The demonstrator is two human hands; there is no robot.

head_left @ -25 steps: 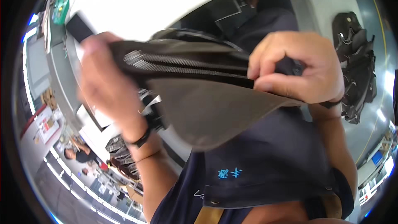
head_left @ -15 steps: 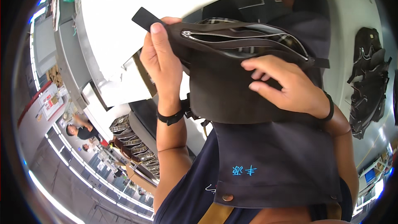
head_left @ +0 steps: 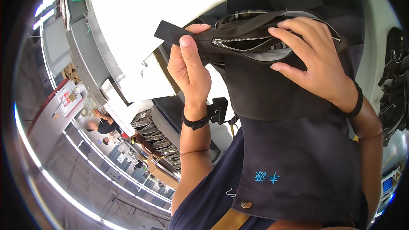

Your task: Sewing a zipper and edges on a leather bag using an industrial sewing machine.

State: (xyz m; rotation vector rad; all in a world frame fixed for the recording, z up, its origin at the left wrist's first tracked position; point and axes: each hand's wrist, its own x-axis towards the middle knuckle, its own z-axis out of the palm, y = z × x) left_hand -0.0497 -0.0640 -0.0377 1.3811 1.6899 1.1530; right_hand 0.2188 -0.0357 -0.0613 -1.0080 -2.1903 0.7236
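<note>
A dark brown bag with a hanging front panel lies across my lap, over a dark apron. Along its top runs a zipper with silver teeth, parted to show a pale lining; its slider is at the left end. Thumb and fingers of my left hand pinch the bag's left end beside a stiff black tab. My right hand spreads over the zipper opening, fingertips at its upper side and thumb at the lower edge. Plaid lining shows behind the zipper.
A white worktable curves round at the far side and left. Several plaid-lined pieces are stacked at lower left. More dark bags lie at the right. A co-worker in a dark shirt is in the background at left.
My right hand has moved up from over the front panel to the zipper opening, its fingers spreading. My left hand still pinches the bag's end. The whole view has shifted slightly.
</note>
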